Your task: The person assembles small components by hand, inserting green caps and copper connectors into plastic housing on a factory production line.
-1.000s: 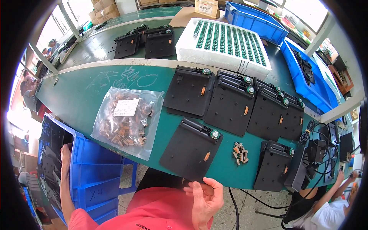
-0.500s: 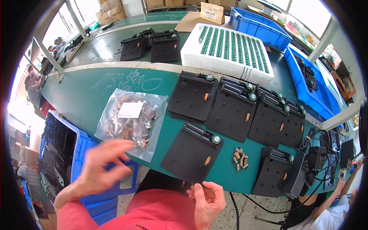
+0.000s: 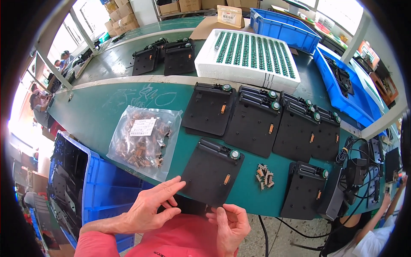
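Observation:
A black flat plate (image 3: 212,171) with a green knob and a small copper clip lies on the green table (image 3: 107,111) at its near edge. My left hand (image 3: 150,210) is spread open, and its fingertips reach the plate's near left corner. My right hand (image 3: 231,227) is curled just below the plate's near edge, thumb and fingers pinched together. Whether something small sits between them is hidden. A clear bag of copper parts (image 3: 143,141) lies to the left of the plate. A small pile of loose copper clips (image 3: 264,175) lies to its right.
A row of several black plates (image 3: 257,120) lies behind, and one more plate (image 3: 306,190) lies at the right. A white foam tray of green parts (image 3: 248,55) stands further back. Blue bins stand at my left (image 3: 98,188) and at the right (image 3: 342,81). Cables and boxes (image 3: 355,171) crowd the right edge.
My left hand has come in from the blue bin at my left to the plate's near corner. My right hand has stayed by the plate's near edge.

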The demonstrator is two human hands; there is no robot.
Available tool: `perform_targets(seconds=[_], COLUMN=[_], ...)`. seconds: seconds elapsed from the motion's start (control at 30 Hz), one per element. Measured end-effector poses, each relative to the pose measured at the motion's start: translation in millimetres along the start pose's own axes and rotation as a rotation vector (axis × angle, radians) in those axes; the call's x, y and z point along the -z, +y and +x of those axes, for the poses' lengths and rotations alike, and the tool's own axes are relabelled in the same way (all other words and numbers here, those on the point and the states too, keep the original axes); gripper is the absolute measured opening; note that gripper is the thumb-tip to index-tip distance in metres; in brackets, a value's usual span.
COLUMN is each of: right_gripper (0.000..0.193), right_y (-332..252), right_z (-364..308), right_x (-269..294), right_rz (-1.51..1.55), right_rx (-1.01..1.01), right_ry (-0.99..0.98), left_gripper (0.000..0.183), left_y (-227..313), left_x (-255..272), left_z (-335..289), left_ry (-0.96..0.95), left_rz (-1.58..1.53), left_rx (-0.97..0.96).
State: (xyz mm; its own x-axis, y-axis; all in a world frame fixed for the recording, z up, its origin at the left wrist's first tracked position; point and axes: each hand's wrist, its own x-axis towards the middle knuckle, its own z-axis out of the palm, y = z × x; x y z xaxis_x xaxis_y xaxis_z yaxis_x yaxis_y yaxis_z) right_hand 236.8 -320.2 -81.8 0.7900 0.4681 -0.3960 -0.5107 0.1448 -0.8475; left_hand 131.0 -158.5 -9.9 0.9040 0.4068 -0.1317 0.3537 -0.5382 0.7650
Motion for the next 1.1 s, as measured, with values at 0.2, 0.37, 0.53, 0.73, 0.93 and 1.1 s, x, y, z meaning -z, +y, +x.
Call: perform_targets(seconds=[0.2, 0.37, 0.53, 0.73, 0.93, 1.1], right_gripper=[0.008, 0.015, 0.023, 0.029, 0.031, 0.028], right_y=[-3, -6, -1, -21, -24, -27], right_z=[-5, -11, -11, -10, -9, -12], right_x=[12, 12, 13, 8, 9, 10], right_rz=[-0.033, -0.015, -0.087, -0.277, -0.202, -0.192], right_rx=[0.059, -0.008, 0.133, 0.097, 0.025, 0.044], right_ry=[0.042, 0.086, 0.216, 0.159, 0.098, 0.061], left_gripper=[0.057, 0.045, 0.038, 0.029, 0.024, 0.023], left_y=[0, -4, -12, -13, -25, -20], left_x=[-10, -29, -40, -47, -57, -62], left_z=[-14, -22, -22, -7, 1, -3], left_ry=[0.022, -0.036, -0.032, -0.113, -0.037, 0.074], left_rz=[-0.257, -0.663, -0.765, -1.160, -1.440, -1.314], left_rx=[0.115, 0.317, 0.397, 0.570, 0.652, 0.456])
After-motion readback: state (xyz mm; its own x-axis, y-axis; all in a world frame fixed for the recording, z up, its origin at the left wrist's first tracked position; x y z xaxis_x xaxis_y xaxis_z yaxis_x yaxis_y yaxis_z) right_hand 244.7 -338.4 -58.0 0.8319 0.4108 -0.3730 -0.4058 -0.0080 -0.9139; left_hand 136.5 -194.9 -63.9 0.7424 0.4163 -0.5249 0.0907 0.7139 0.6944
